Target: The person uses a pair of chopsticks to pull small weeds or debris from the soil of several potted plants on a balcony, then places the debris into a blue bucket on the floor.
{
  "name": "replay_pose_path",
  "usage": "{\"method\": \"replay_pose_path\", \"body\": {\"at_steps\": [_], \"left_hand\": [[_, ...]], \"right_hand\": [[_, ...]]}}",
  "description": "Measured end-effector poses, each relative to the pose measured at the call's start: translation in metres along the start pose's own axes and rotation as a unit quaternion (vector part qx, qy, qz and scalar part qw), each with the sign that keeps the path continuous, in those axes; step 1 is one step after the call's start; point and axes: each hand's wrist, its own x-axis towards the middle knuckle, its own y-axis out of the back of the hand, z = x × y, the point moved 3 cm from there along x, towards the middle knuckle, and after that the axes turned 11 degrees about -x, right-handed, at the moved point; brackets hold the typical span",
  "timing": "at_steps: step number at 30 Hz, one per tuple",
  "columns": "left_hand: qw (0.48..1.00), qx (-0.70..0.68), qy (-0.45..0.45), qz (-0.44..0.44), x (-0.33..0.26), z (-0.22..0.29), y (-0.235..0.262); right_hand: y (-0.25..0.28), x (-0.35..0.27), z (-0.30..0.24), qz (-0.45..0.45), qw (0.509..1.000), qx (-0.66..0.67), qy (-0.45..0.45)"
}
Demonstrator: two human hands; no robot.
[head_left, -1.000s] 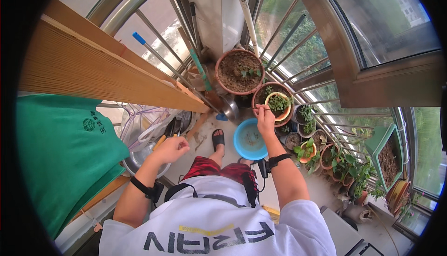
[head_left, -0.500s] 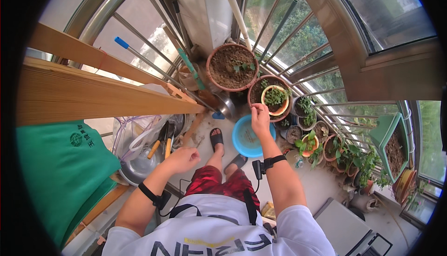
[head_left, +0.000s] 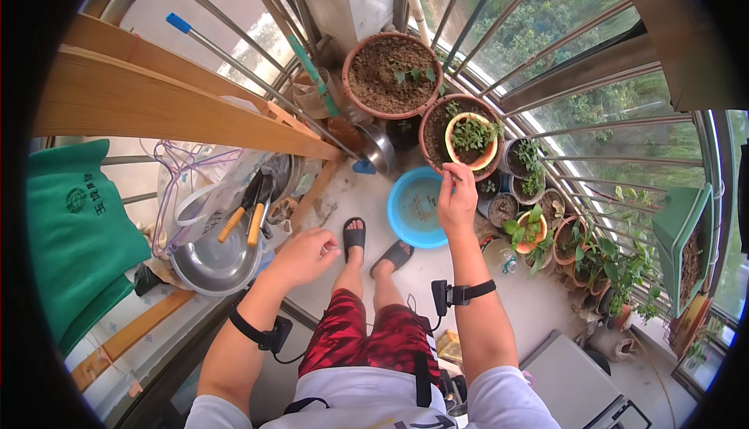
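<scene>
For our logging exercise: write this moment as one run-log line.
right hand: fingertips at rim of small yellow pot | left hand: loosely curled, holding nothing | blue basin: on floor

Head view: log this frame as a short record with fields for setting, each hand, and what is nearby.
setting: balcony with window bars, potted plants along the sill side
right hand: raised at the rim of a small yellow pot of green seedlings, fingertips pinched; what they pinch is too small to tell
yellow pot: sits inside a larger brown pot of soil
left hand: loosely curled, empty, above the floor
below right hand: blue basin
near left hand: metal bowl, orange-handled tools
feet: black sandals
</scene>
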Motion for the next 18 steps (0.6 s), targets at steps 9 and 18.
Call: {"method": "replay_pose_path", "body": {"at_steps": [9, 18], "left_hand": [[0.998, -0.063, 0.006, -0.007, 0.022, -0.025, -0.025], [0.995, -0.087, -0.032, -0.042, 0.033, -0.036, -0.063]], "right_hand": [[0.005, -0.019, 0.002, 0.030, 0.999, -0.026, 0.017], [0.001, -0.022, 0.003, 0.050, 0.999, -0.020, 0.006]]}}
